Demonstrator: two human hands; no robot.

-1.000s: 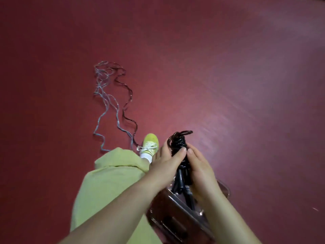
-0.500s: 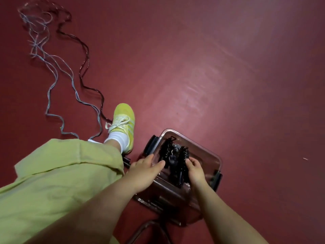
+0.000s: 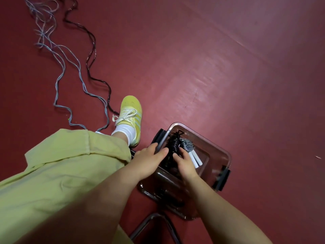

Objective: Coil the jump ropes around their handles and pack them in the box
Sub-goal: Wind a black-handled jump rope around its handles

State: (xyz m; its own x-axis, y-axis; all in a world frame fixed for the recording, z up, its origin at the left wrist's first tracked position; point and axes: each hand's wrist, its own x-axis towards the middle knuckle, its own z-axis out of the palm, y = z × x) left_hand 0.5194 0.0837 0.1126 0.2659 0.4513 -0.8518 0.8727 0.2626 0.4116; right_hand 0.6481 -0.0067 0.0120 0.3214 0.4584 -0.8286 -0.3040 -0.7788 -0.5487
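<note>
A clear plastic box (image 3: 222, 153) with black latches stands on the red floor. Inside it lies a black jump rope (image 3: 173, 144) coiled around its handles. Beside that is a coiled grey jump rope (image 3: 188, 144) with white handles. My right hand (image 3: 185, 164) reaches into the box, its fingers curled on the black bundle. My left hand (image 3: 149, 160) lies with straight fingers over the box's left rim, and its thumb touches the black bundle. Loose grey ropes (image 3: 60, 55) and a dark rope (image 3: 91, 55) trail uncoiled across the floor at the upper left.
My yellow shoe (image 3: 131, 111) and light green trouser leg (image 3: 61, 164) are left of the box, with the loose rope ends running under the leg. A bent metal tube frame (image 3: 154, 224) lies just below the box. Open red floor spreads to the right.
The black coiled rope went from chest height down into the box, with both hands following. My view tilted down and nearer, and the grey bundle with white handles now shows beside it.
</note>
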